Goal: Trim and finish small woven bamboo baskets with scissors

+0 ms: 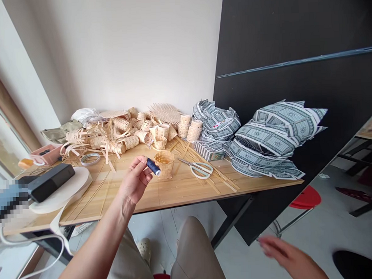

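My left hand [136,179] is closed around a spool of dark blue thread [153,166], held up over the front of the table. Just behind the spool, a small woven basket [165,164] stands upright on the tabletop. Scissors [200,169] with pale handles lie to the right of the basket, their blades pointing left. Off the table at the lower right, my right hand [281,252] is smeared by motion, so its fingers and anything in them are unclear. A thin dark line hangs below the table edge near my knees.
Woven baskets and loose strips [112,134] heap along the back of the wooden table [139,199]. Thin strips [212,171] lie by the scissors. Folded patterned-card shapes [266,140] pile up at right. A white strip roll [79,181] lies left; a red stool [306,196] stands beyond.
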### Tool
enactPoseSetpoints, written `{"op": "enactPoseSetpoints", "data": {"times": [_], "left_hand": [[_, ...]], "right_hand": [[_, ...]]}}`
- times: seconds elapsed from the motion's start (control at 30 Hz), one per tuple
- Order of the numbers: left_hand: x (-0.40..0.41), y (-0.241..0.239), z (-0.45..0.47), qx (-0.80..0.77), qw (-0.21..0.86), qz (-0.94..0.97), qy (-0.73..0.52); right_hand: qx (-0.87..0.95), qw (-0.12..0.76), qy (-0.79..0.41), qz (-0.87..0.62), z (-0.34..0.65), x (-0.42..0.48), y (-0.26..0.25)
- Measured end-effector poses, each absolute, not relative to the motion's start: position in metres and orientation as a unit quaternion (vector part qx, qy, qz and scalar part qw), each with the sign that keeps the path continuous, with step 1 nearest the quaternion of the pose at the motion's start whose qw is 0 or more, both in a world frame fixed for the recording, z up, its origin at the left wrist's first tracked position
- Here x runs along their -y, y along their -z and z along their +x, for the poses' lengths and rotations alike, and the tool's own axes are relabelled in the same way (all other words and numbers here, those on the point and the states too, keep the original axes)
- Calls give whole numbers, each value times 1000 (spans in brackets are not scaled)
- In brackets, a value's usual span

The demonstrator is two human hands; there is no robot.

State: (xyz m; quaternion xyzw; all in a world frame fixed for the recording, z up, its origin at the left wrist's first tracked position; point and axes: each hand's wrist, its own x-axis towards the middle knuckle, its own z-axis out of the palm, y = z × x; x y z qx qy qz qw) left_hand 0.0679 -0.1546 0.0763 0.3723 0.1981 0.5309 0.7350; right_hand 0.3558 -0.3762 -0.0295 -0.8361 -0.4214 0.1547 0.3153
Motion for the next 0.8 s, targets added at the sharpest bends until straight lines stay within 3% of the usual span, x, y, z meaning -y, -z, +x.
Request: {"op": "enactPoseSetpoints", "data": {"times": [0.07,0.17,0.23,0.33,0.8], "left_hand": [[159,-75,73,-205,728,380,-533],[168,-72,81,-211,716,384,-544],[175,-71,86,-213,711,372,-558],[185,-68,90,-217,711,347,-571],[206,-46,81,-235,777,361,-459]], "right_hand": [[493,367,-126,-778,337,350,5],[634,467,35,-615,284,318,-43],[689,482,123,-527,249,298,-67],[706,460,170,-511,216,271,-78],[735,484,120,-459,210,247,-55]]}}
